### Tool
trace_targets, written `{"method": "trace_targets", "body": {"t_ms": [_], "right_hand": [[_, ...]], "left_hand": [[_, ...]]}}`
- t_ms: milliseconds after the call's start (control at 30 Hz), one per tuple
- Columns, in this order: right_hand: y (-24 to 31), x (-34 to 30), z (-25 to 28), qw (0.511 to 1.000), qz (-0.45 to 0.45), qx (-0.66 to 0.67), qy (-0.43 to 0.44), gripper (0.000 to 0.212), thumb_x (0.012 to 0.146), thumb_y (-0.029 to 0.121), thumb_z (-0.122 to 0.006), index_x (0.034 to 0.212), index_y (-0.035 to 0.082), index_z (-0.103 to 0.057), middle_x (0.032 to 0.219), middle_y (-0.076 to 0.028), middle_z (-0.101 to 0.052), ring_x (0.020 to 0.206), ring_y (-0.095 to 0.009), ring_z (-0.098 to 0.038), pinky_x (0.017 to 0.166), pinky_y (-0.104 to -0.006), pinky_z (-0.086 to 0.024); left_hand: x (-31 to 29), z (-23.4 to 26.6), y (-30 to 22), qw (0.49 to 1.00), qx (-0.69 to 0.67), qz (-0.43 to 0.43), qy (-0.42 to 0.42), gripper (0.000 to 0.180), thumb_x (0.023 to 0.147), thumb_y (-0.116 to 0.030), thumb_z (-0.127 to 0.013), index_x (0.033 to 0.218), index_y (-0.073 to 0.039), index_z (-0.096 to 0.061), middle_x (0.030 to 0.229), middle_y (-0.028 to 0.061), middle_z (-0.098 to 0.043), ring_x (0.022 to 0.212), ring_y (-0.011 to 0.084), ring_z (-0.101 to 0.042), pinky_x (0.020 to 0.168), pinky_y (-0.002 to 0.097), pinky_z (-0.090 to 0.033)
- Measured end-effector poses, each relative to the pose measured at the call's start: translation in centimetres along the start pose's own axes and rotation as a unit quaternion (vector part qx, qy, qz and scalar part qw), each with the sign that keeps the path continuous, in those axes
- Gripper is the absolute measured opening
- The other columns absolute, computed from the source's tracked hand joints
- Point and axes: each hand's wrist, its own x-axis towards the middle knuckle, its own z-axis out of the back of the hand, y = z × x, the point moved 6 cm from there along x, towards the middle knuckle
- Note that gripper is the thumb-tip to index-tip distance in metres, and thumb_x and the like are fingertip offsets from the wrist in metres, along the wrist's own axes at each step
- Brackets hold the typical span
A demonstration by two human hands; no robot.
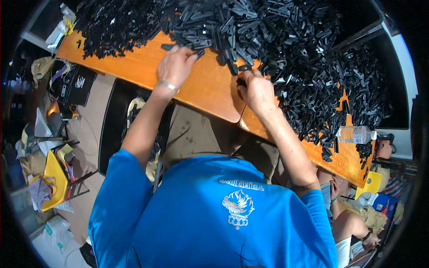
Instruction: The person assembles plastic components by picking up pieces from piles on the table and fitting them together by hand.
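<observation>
Long, narrow black plastic pieces (241,27) lie in a large heap across the far side of the orange-brown wooden table (210,89). My left hand (174,69) is over the table at the near edge of this heap, its fingers bent. A short black plastic piece (199,53) shows at its fingertips, and another piece lies beside its knuckles. To the right, my right hand (258,91) rests low at the heap's edge with fingers curled in. Something dark sits between its thumb and forefinger, mostly hidden. A loose black piece lies just beyond its fingers.
Smaller black parts (116,31) are heaped at the far left, and more (348,89) spread over the right side. A clear plastic bottle (355,134) lies at the right. Yellow chairs (52,181) stand on both sides. Another person's arm and knee (351,223) show at lower right.
</observation>
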Motion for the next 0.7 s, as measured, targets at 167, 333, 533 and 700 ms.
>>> {"method": "trace_targets", "body": {"t_ms": [167, 333, 533, 700], "right_hand": [[-0.2, -0.6, -0.3, 0.967, -0.020, 0.255, -0.013, 0.031, 0.086, 0.011, -0.086, 0.115, 0.008, -0.078, 0.102, -0.014, -0.074, 0.087, -0.029, -0.076, 0.081, -0.0395, -0.061], [0.7, -3.4, -1.8, 0.934, -0.042, 0.352, -0.052, 0.033, 0.083, 0.010, -0.091, 0.113, 0.006, -0.079, 0.100, -0.012, -0.073, 0.085, -0.025, -0.074, 0.080, -0.0359, -0.060], [0.7, -4.9, -0.1, 0.962, -0.020, 0.273, -0.014, 0.027, 0.084, 0.011, -0.089, 0.107, 0.004, -0.078, 0.100, -0.018, -0.072, 0.085, -0.035, -0.076, 0.079, -0.0439, -0.061], [0.6, -4.8, 0.8, 0.996, 0.015, 0.090, 0.012, 0.026, 0.083, 0.011, -0.087, 0.105, 0.004, -0.075, 0.102, -0.020, -0.073, 0.091, -0.041, -0.076, 0.081, -0.0492, -0.062]], "left_hand": [[-0.7, -0.5, -2.0, 0.997, -0.006, -0.054, -0.050, 0.019, 0.094, -0.021, -0.082, 0.105, -0.008, -0.073, 0.102, 0.0121, -0.073, 0.095, 0.0343, -0.072, 0.081, 0.0478, -0.056], [-4.1, -0.5, -4.9, 0.993, -0.026, -0.107, -0.033, 0.024, 0.087, -0.014, -0.087, 0.102, -0.008, -0.070, 0.104, 0.0135, -0.068, 0.101, 0.0372, -0.069, 0.084, 0.0492, -0.056], [-6.8, -1.0, -7.3, 0.988, -0.092, -0.127, 0.003, 0.025, 0.094, -0.005, -0.077, 0.119, -0.008, -0.075, 0.110, 0.0158, -0.064, 0.101, 0.0390, -0.068, 0.086, 0.0479, -0.056], [-5.4, 0.6, -7.0, 0.982, -0.059, -0.178, 0.030, 0.036, 0.094, 0.006, -0.070, 0.127, -0.010, -0.074, 0.115, 0.0142, -0.066, 0.106, 0.0384, -0.067, 0.090, 0.0489, -0.057]]}}
